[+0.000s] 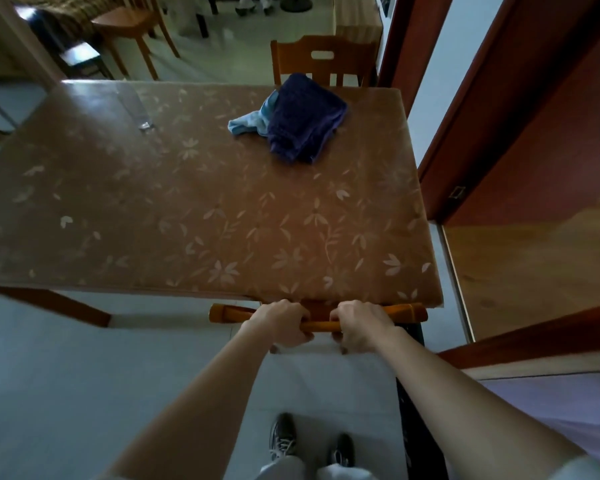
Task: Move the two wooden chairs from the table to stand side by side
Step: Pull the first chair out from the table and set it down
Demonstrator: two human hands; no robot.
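Observation:
A wooden chair [409, 311] is tucked under the near edge of the table [153, 209], with only its orange top rail showing. My left hand [279, 322] and my right hand [359, 325] both grip that rail, close together near its middle. A second wooden chair [323, 60] stands at the far side of the table, its backrest with a slot handle rising above the tabletop. The seats of both chairs are hidden by the table.
A dark blue towel [303, 121] and a light blue cloth [248, 124] lie on the floral tablecloth. A third chair [129, 26] stands at the far left. A red-brown door frame [520, 109] is on the right. My feet [312, 445] stand on grey floor tiles.

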